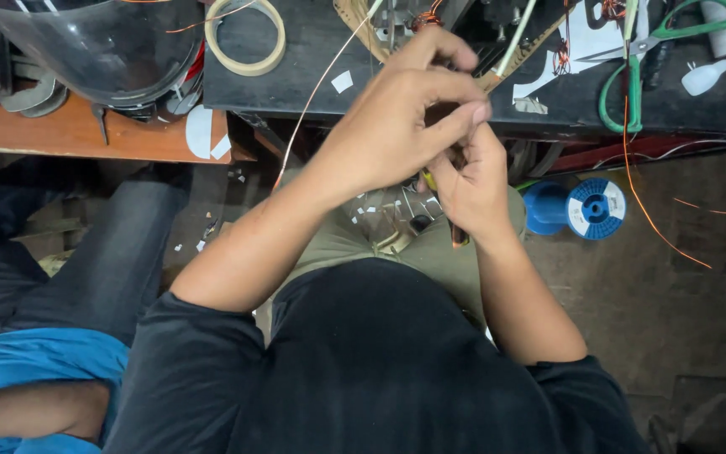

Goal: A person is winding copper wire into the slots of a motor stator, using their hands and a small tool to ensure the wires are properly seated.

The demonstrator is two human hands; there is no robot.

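Observation:
My left hand point(405, 118) is raised in front of the black workbench point(313, 67), its thumb and forefinger pinched together. My right hand point(476, 181) sits just under it, touching its fingertips. The right fist is closed around a small tool point(460, 238); a dark end pokes out below the palm and a yellow bit shows near the thumb. A thin copper wire point(313, 101) slants from the bench top down to the left and passes behind my left wrist. What the pinched fingers hold is mostly hidden; it looks like the wire's end.
Green-handled scissors point(632, 84) and a roll of tape point(245, 38) lie on the bench. A clear visor point(102, 50) rests on a wooden shelf point(69, 134). A blue spool point(594, 208) and orange wire point(657, 227) lie on the floor. Another person's leg point(102, 261) is at left.

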